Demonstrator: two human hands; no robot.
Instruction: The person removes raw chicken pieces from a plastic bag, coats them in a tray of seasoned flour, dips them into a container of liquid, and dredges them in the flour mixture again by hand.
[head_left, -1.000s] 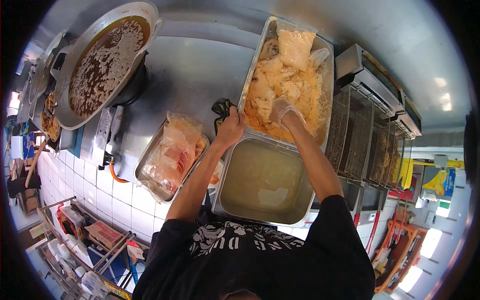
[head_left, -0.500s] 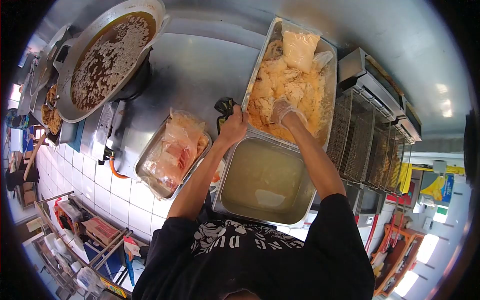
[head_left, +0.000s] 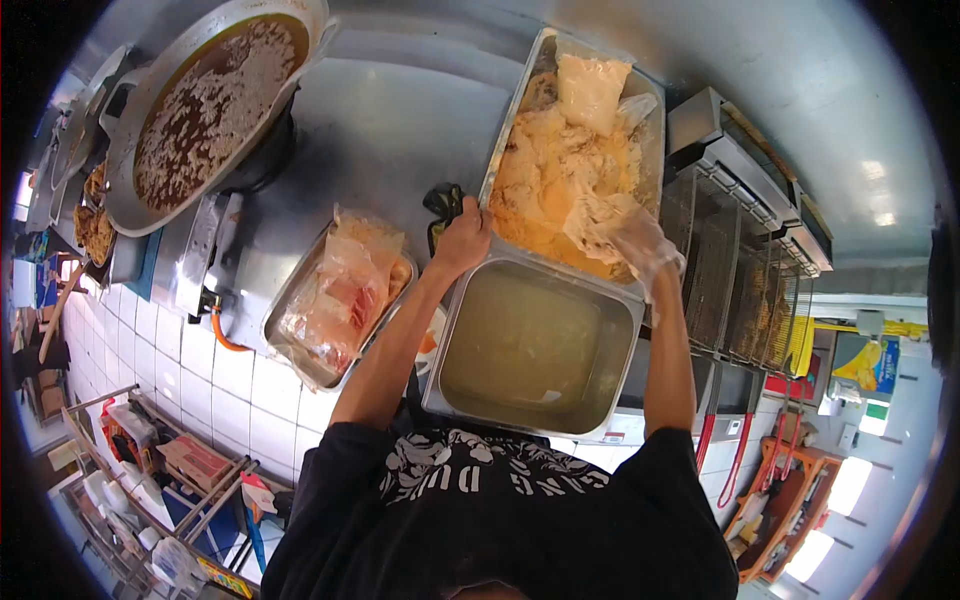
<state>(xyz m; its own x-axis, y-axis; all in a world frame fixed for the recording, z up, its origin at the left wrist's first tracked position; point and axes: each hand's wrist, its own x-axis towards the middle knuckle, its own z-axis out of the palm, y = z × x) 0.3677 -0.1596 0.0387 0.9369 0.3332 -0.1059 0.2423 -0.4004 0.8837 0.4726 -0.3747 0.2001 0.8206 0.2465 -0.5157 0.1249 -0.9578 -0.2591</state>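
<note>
My right hand [head_left: 643, 243], in a clear plastic glove, is closed around a flour-coated piece of meat [head_left: 597, 222] over the near right part of a metal tray [head_left: 488, 172]. Orange-tinted flour [head_left: 545, 165] fills this tray, and a bag of pale powder [head_left: 592, 92] lies at its far end. My bare left hand [head_left: 466, 238] has its fingers wrapped at the tray's near left corner. Touching that hand is a dark cloth or glove [head_left: 443, 208] with yellow-green parts. Close to my body stands a deep metal pan [head_left: 452, 395] of cloudy yellowish liquid [head_left: 530, 335].
A large pan [head_left: 118, 190] of foamy brown oil [head_left: 220, 115] stands at the upper left. Bagged raw meat [head_left: 345, 285] lies in a smaller metal tray [head_left: 275, 330] left of my forearm. Wire fry baskets [head_left: 720, 255] are at the right. An orange hose [head_left: 225, 335] hangs at the counter edge.
My right hand has come up out of the flour and moved right, now with a coated piece of meat in it. My left hand stays at the tray corner. The view has shifted slightly.
</note>
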